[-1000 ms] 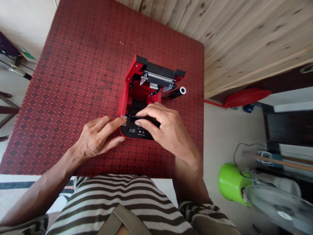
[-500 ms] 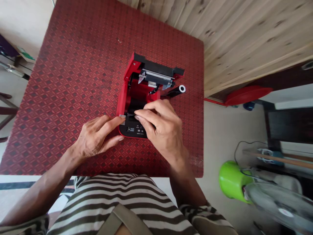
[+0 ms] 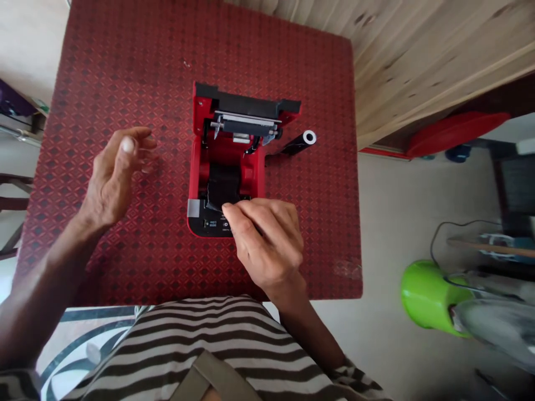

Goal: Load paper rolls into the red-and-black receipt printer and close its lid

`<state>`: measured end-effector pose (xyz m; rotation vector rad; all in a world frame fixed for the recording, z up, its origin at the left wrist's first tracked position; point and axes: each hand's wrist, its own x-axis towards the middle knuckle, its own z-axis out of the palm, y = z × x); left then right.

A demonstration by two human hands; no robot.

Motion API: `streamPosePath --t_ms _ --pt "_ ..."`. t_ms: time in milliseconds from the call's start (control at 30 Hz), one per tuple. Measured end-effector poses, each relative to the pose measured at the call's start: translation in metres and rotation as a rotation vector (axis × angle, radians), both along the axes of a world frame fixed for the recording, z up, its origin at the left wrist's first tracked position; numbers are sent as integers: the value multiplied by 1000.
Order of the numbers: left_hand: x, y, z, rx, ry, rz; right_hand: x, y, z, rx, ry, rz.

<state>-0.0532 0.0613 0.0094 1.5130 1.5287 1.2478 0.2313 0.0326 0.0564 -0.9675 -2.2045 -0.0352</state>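
A red and black printer (image 3: 200, 167) stands open on the red patterned tablecloth (image 3: 125, 83), its lid tipped back. A black ribbon strip (image 3: 222, 182) runs down its inner bay. My right hand (image 3: 263, 239) rests on the printer's front edge, fingers pinched on the lower end of that black strip. My left hand (image 3: 112, 175) hovers above the cloth to the left of the printer, fingers loosely curled and holding nothing. A black roll with a white core (image 3: 298, 143) lies just right of the printer.
The table's right edge (image 3: 355, 167) drops to a pale floor. A green bucket (image 3: 426, 298) and a fan stand at the lower right. A red tray (image 3: 451, 131) lies by the wooden wall. Furniture legs show at the far left.
My left hand has let go of the printer's front left corner and lifted away to the left. My right hand has slid down to the front edge, still pinching the strip.
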Motion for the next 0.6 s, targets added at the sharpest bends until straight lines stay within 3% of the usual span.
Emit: streamPosePath --t_ms 100,167,300,433,533,600 --pt "-8 25 -17 -30 -155 -95 5 -4 3 -76 3 19" --pt "-3 36 -19 -34 -261 -95 7 -6 3 -109 7 18" --pt "18 51 -1 -92 -436 -97 6 -6 4 -129 0 -3" --pt "30 63 19 -84 -478 -167 6 -5 6 -127 11 11" --pt "30 66 22 -91 -453 -246 6 -5 6 -127 16 19" --pt "30 66 20 -17 -302 -279 6 -4 5 -112 27 21"
